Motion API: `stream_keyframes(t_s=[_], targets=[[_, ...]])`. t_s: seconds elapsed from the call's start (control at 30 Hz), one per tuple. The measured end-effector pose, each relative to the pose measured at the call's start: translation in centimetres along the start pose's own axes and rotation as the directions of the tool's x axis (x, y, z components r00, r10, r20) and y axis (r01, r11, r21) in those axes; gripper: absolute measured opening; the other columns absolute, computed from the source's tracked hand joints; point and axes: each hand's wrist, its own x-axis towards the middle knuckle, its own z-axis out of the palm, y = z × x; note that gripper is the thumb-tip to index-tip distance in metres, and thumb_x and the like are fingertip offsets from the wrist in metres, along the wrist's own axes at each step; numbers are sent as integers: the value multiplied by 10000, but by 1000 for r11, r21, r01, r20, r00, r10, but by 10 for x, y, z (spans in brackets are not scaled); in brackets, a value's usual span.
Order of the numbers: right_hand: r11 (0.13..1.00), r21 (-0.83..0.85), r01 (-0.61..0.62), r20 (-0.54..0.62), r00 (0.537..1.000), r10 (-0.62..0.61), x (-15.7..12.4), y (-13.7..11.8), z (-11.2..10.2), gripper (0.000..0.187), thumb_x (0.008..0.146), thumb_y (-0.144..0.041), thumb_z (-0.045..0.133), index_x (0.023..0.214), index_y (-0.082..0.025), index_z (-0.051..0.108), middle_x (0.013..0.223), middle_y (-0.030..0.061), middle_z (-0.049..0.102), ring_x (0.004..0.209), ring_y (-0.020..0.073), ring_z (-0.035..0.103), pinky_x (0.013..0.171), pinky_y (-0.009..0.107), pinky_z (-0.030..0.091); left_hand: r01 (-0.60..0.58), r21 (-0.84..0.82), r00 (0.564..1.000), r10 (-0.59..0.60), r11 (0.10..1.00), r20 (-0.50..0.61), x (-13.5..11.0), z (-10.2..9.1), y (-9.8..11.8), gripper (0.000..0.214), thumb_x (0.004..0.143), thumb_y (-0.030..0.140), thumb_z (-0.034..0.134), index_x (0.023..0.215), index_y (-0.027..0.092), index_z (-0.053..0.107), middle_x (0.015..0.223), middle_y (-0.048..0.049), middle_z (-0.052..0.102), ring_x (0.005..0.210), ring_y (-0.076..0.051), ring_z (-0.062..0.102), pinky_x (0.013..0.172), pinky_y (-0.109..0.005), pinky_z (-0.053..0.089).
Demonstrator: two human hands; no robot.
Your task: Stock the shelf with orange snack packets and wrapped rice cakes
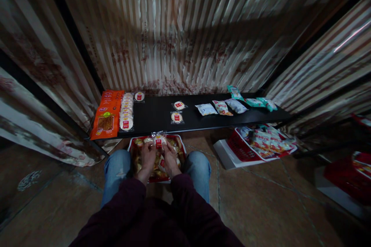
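My left hand (147, 157) and my right hand (171, 159) are close together in front of the shelf, fingers closed on a round cracker in clear wrap with a red label (159, 141). A second pale round piece shows by my left fingertips; I cannot tell if that hand holds it. Under my hands, a red box with a white rim (183, 147) holds several gold-looking wrapped snacks (153, 171). On the black shelf (153, 117), two similar wrapped crackers (177, 117) lie near the middle, and a single one (139, 97) lies farther left.
At the shelf's left end lie an orange snack bag (107, 115) and a row of wrapped crackers (126, 112). White packets (206, 109) and green packets (255, 102) lie to the right. A red box (243, 148) of packets stands on the floor. Black posts (72, 31) frame the shelf.
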Motion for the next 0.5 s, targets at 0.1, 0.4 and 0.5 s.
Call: stream_keyframes(t_s=[0.1,0.4,0.5], targets=[[996,-56,70,27,997,-68,0,-3,2,391,739,-445,636,1054,-215,662,1021,49,713,959,198,656,895,352,502,-19,-10,998,20,1000,55,-5,2,6,126,762,239,579,865,205,644,969,-60,671,975,-196,596,919,-316,414],[970,-204,131,53,991,-122,-8,-12,6,423,784,-441,597,1142,-219,641,1182,61,652,1107,192,585,1016,366,414,89,-233,980,-43,969,195,-18,6,25,260,783,366,566,938,176,654,1029,-78,682,1014,-202,598,919,-313,421],[957,-246,153,62,988,-142,-11,-14,6,400,795,-425,582,1132,-220,648,1181,56,651,1119,192,571,1040,376,387,139,-308,971,-67,941,231,-21,6,26,310,759,386,596,973,168,644,1080,-84,670,1047,-203,595,936,-314,424]])
